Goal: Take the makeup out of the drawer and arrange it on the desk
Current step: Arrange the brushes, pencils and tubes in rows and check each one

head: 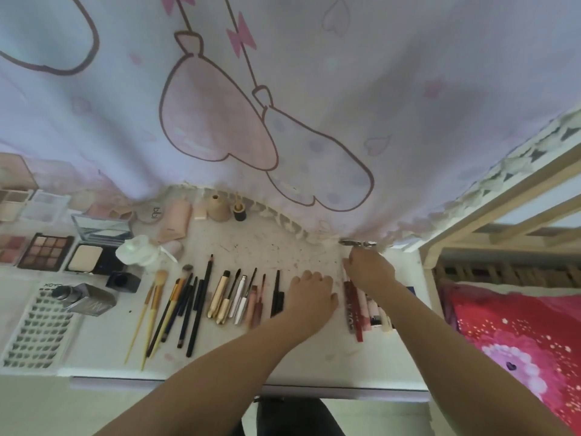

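Note:
Makeup lies in rows on the white desk. Brushes and pencils sit left of centre, and gold, silver and black tubes lie beside them. My left hand rests palm down on the desk just right of the tubes. My right hand reaches to the desk's back edge and pinches a small metal tool, which looks like an eyelash curler. Red and pink lip products lie partly hidden under my right forearm. No drawer is in view.
Eyeshadow palettes, an open powder compact, a foundation bottle and a false-lash tray fill the left side. Small bottles stand at the back. A printed curtain hangs behind. A bed with a red blanket is on the right.

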A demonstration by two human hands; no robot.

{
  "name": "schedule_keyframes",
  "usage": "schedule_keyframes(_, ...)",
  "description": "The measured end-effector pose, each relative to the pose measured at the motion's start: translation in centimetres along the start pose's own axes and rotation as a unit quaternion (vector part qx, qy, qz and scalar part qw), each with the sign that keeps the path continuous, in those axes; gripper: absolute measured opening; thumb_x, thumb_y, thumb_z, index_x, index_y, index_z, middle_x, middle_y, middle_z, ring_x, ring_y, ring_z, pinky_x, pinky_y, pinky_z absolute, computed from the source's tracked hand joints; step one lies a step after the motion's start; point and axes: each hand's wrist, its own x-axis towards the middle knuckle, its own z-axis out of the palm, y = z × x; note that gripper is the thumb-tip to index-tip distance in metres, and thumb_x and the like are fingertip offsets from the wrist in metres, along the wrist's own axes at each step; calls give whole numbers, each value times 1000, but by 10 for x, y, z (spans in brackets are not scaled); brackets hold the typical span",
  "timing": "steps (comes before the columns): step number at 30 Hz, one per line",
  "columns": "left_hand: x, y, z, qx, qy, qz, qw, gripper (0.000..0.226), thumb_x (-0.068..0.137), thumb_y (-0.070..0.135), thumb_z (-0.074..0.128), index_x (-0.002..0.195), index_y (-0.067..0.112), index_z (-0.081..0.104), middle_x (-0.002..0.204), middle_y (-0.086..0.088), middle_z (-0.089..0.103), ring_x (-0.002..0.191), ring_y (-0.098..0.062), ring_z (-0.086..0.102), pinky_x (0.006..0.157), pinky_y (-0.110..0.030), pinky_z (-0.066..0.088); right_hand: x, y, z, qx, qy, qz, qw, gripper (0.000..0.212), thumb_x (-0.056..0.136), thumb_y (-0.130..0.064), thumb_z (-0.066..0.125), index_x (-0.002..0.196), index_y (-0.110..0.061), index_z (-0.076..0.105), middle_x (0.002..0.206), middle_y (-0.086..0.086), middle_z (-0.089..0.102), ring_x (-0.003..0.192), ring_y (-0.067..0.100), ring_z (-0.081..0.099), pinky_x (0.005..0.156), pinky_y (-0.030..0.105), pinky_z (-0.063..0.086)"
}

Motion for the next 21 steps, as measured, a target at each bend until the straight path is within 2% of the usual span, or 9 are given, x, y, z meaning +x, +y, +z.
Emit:
schedule_keyframes(4,12,30,23,3,-9,-45,999,39,97,40,32,115,11,51,111,-7,56,102,-24,49,85,-37,38,18,-2,3,-82,-10,-6,997,44,94,-51,41,99,-13,63,86,0,60,77,19,57,61,28,41)
schedule_keyframes(9,17,31,32,5,-18,-93,995,39,95,41,33,114,13,53,110,-5,56,101,-23,49,84,-36,37,20,-11,5,-94,-19,-21,995,34,93,-41,45,97,-14,65,90,2,65,86,21,62,62,26,42)
schedule_keyframes(11,16,27,31,-18,-14,-102,994,38,94,41,34,112,14,54,108,-4,58,100,-22,50,83,-35,38,18,-15,3,-42,-34,-20,998,30,91,-38,45,81,-14,60,78,0,60,76,20,59,59,25,40)
schedule_keyframes(14,9,13,22,-63,4,-106,992,36,96,40,35,108,12,55,105,-5,58,97,-23,52,80,-34,39,12,-21,-4,103,-82,-19,991,35,87,-29,48,56,-15,40,54,-2,43,48,14,42,48,24,31)
schedule_keyframes(15,6,7,17,-85,14,-103,991,36,97,39,35,105,11,56,104,-6,58,95,-23,53,79,-34,40,8,-22,-7,148,-87,-21,985,36,87,-26,48,54,-14,38,52,-1,43,46,14,39,47,24,31)
schedule_keyframes(17,-3,-8,4,-124,34,-86,988,35,98,38,36,100,9,57,100,-8,57,92,-25,54,75,-35,42,1,-23,-14,218,-83,-24,972,33,87,-23,47,56,-12,42,56,2,53,48,13,43,51,25,36)
schedule_keyframes(19,-12,-22,-10,-118,54,-51,990,32,98,38,38,98,10,55,96,-6,59,87,-25,56,72,-34,40,-7,-26,-21,237,-96,-30,966,32,90,-24,44,62,-11,50,61,0,60,49,10,48,53,24,39)
schedule_keyframes(21,-21,-34,-25,-97,60,-21,993,28,99,37,38,97,13,52,93,-4,61,82,-24,57,70,-33,38,-15,-32,-27,226,-118,-49,966,38,95,-32,41,65,-12,56,58,-3,59,47,7,48,51,22,38)
